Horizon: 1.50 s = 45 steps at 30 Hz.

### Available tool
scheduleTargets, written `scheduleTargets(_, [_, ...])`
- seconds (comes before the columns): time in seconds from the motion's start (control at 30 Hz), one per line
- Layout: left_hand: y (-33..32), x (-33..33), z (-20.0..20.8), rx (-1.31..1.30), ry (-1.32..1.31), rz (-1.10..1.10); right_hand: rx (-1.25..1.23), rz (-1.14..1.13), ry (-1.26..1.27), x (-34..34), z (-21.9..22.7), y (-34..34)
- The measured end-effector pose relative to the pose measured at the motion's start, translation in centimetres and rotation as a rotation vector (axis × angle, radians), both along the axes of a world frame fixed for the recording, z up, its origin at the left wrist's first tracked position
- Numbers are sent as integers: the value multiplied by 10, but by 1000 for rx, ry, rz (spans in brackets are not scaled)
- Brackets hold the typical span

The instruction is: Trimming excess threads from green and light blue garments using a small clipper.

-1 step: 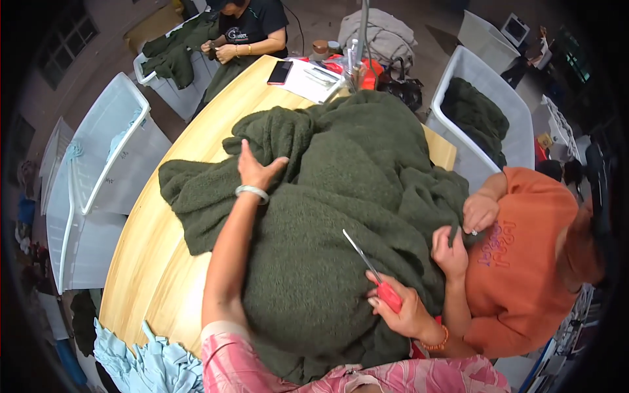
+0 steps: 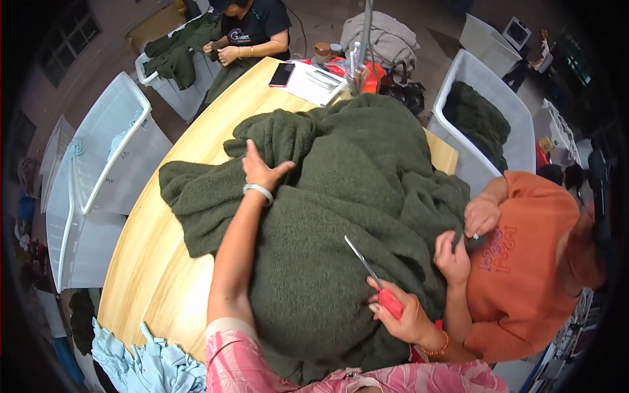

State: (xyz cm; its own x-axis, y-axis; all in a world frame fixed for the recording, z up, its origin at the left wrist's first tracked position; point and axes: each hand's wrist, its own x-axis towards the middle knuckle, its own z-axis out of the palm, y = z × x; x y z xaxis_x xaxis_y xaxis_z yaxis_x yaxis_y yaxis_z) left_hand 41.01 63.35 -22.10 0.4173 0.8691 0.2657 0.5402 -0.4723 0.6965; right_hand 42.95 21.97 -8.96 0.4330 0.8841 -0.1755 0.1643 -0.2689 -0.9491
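Observation:
A large heap of dark green fleecy fabric (image 2: 327, 249) covers much of the table in front of me. My left hand (image 2: 263, 171) lies on its far left folds with thumb and fingers spread, a pale bangle at the wrist. At the near right, my right hand (image 2: 407, 313) is closed round the red handle of a slim metal-bladed tool (image 2: 389, 302). Its blade points away and to the left, over the fabric; the exact kind of tool is unclear. Beyond my right hand, a co-worker's hands (image 2: 466, 239) pinch the right edge of the same fabric.
The co-worker in an orange top (image 2: 524, 275) sits close at my right. Pale blue cloth (image 2: 147, 363) lies at the near left of the wooden table (image 2: 154, 275). A phone (image 2: 282, 74) rests at its far end. Plastic bins (image 2: 118, 164) stand left, another bin (image 2: 524, 124) right. A person (image 2: 259, 33) handles green cloth beyond.
Almost nothing differs. The view has shifted slightly, and both my hands keep their places on and over the fabric, the red-handled tool still in my right hand.

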Motion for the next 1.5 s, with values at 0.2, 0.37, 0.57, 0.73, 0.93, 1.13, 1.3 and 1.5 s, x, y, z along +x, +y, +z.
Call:
scheduleTargets(0.2, [23, 0, -50, -81, 323, -86, -40, 24, 47, 4, 3, -5])
scheduleTargets(0.37, [43, -130, 35, -10, -215, -4, 43, 20, -2, -10, 9, -19])
scheduleTargets(0.57, [-44, -346, 149, 85, -413, -33, 17, 14, -9, -34, 16, -27])
scheduleTargets(0.73, [-225, -535, 182, -158, -511, -38, 40, -16, -136, -84, 19, -46])
scheduleTargets(0.93, [-394, -641, 118, -933, -171, 104, 30, -35, -366, -129, 24, -59])
scheduleTargets(1.13, [-445, -637, 20, -421, 96, 375, 118, -68, -584, -187, 55, -65])
scheduleTargets(1.3, [-351, -613, 9, -183, -110, 416, 160, -2, -577, -234, 60, -92])
scheduleTargets(1.5, [-241, -600, -90, -159, -79, 559, 40, 78, -579, -247, 60, -131])
